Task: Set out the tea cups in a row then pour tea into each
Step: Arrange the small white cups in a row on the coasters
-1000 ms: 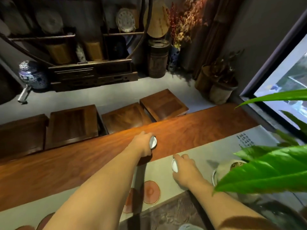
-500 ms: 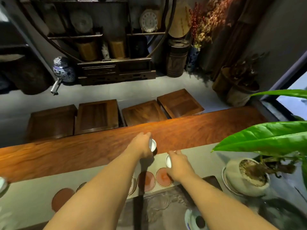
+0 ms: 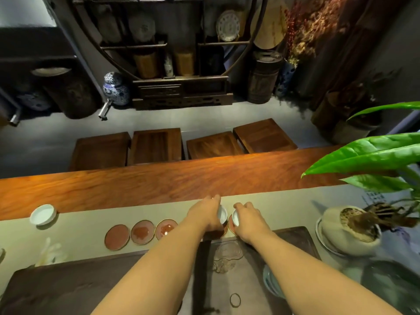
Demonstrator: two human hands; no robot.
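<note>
My left hand [image 3: 205, 215] grips a small white tea cup [image 3: 222, 215], and my right hand [image 3: 248, 220] grips a second white tea cup [image 3: 236, 218] right beside it. Both cups sit low over round reddish coasters on the pale table runner [image 3: 86, 226]; the coaster under the right cup [image 3: 230, 224] shows only as a sliver. Three more reddish coasters lie in a row to the left: one [image 3: 117, 237], another [image 3: 142, 232] and a third [image 3: 166, 228]. Whether the cups touch the coasters is hidden by my hands.
A white lid or dish [image 3: 43, 214] lies at the runner's left. A potted plant [image 3: 350, 228] with big green leaves [image 3: 368, 155] stands at right. A dark tea tray [image 3: 68, 285] and a glass vessel [image 3: 227, 254] are near me. Wooden stools [image 3: 156, 144] stand beyond the table [image 3: 136, 185].
Both hands have drawn nearer to me and lowered the two cups from over the wooden tabletop down to the coasters on the runner. The view has swung left.
</note>
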